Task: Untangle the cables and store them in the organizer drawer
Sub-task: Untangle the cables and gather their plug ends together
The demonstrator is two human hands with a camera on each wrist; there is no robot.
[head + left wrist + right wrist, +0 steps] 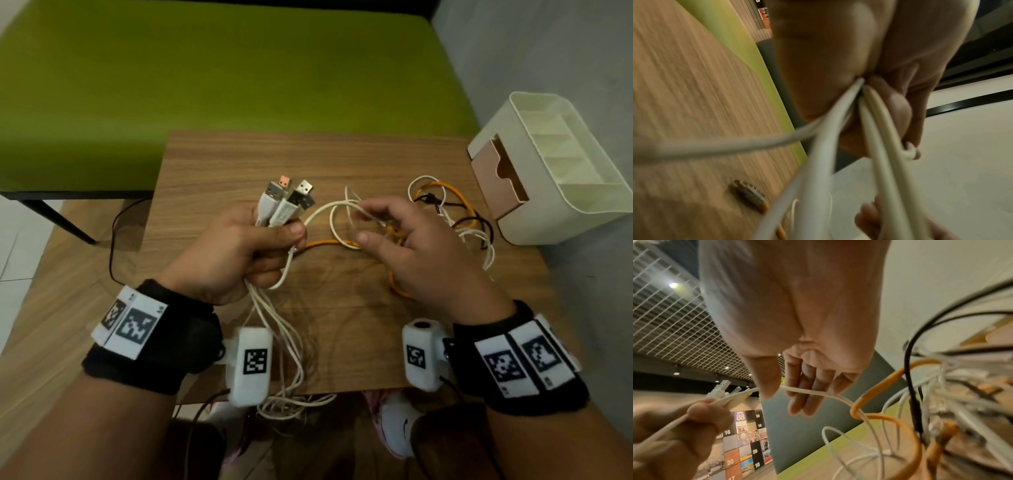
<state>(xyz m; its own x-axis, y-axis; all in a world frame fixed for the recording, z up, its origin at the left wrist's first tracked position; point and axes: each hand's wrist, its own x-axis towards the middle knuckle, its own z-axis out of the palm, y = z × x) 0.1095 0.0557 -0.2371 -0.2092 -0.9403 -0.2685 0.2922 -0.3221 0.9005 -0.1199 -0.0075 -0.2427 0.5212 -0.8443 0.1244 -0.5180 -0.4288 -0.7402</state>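
Note:
My left hand (281,243) grips a bundle of white cables just below their USB plugs (287,198), which point up and away. The cables' loose lengths (287,342) hang from my fist past the table's near edge; the left wrist view shows these white cables (869,129) coming out of my curled fingers. My right hand (363,221) hovers with relaxed, spread fingers, and a white cable loop (334,212) lies across them. That cable (807,391) runs between thumb and fingers. A tangle of orange, black and white cables (448,219) lies under and beyond my right hand.
The cream organizer (561,164) stands at the table's right edge, its pink drawer (496,171) pulled open towards the tangle. The small wooden table (239,154) stands against a green-topped bench (205,68). A black cord (113,240) hangs off the table's left side.

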